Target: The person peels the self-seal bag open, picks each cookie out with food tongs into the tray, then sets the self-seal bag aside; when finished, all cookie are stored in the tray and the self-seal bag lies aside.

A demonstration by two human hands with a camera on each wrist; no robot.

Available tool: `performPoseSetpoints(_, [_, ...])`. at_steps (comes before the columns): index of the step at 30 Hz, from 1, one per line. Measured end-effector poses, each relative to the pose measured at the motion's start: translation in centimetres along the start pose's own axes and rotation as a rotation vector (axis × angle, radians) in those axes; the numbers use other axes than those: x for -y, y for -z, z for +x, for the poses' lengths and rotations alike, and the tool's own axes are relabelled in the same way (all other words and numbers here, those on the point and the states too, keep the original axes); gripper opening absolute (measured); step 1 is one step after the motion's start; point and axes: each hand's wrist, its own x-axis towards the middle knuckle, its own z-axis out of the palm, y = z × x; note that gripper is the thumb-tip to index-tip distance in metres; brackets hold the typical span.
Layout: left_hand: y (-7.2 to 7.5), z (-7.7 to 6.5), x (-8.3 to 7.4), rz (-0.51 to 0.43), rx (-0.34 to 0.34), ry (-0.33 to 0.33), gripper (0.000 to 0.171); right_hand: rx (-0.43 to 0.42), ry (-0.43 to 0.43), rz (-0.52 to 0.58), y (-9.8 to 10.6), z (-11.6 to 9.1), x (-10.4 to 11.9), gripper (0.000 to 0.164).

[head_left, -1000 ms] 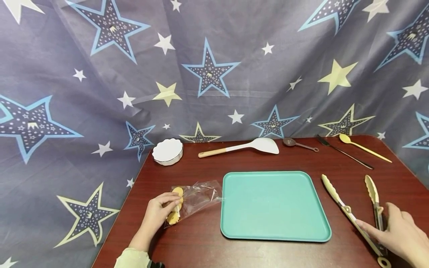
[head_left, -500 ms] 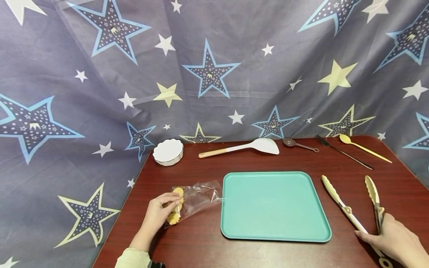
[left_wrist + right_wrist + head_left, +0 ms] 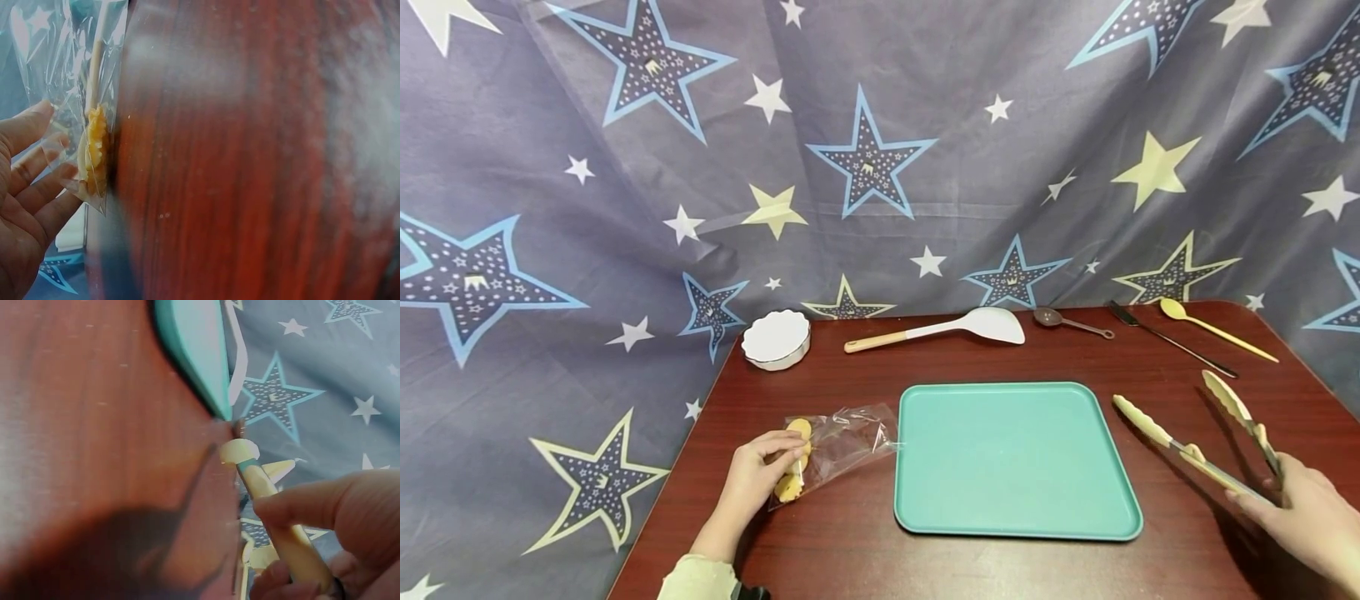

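My left hand (image 3: 756, 462) holds the near end of a clear plastic bag (image 3: 853, 433) on the table. Inside, by my fingertips, are yellow scalloped cookies (image 3: 789, 487); my fingers cover part of them. In the left wrist view the film lies between thumb and fingers, with the cookies (image 3: 95, 147) low against the tabletop. At the right, my right hand (image 3: 1303, 508) grips a pair of tongs (image 3: 1213, 475) by the arms, their pale scalloped tips spread wide. A shadow separates the tongs from the table. The right wrist view shows my thumb along one tong arm (image 3: 300, 556).
A teal tray (image 3: 1015, 462) lies between the hands. Along the back edge are a white scalloped dish (image 3: 777, 340), a white spatula (image 3: 992, 325) with a wooden handle, a brown measuring spoon (image 3: 1048, 317), a dark thin spreader (image 3: 1172, 340) and a yellow spoon (image 3: 1217, 330). A star-patterned cloth hangs behind.
My right hand has closed round the tongs and lifted them off the table, up and slightly rightward. The left hand and bag have stayed in place.
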Motion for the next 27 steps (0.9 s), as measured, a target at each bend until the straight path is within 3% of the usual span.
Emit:
performPoseSetpoints(7, [-0.1,0.0,0.2,0.006,-0.012,-0.019,0.012,-0.209,0.065,0.035,1.1,0.5,2.0,0.066])
performPoseSetpoints(13, [0.0,0.0,0.1,-0.008,-0.007,-0.001,0.011,-0.190,0.123,0.060,0.9,0.8,5.1,0.048])
performPoseSetpoints(16, [0.0,-0.1,0.1,-0.015,-0.002,0.007,0.011,-0.151,0.150,0.087,0.5,1.1,7.0,0.048])
performPoseSetpoints(23, [0.1,-0.1,0.2,-0.037,0.011,0.006,0.011,-0.115,0.273,0.121,-0.6,1.8,11.1,0.066])
performPoseSetpoints(27, [0.1,-0.1,0.2,-0.044,0.013,0.007,0.012,-0.108,0.334,0.140,-1.3,2.2,12.9,0.066])
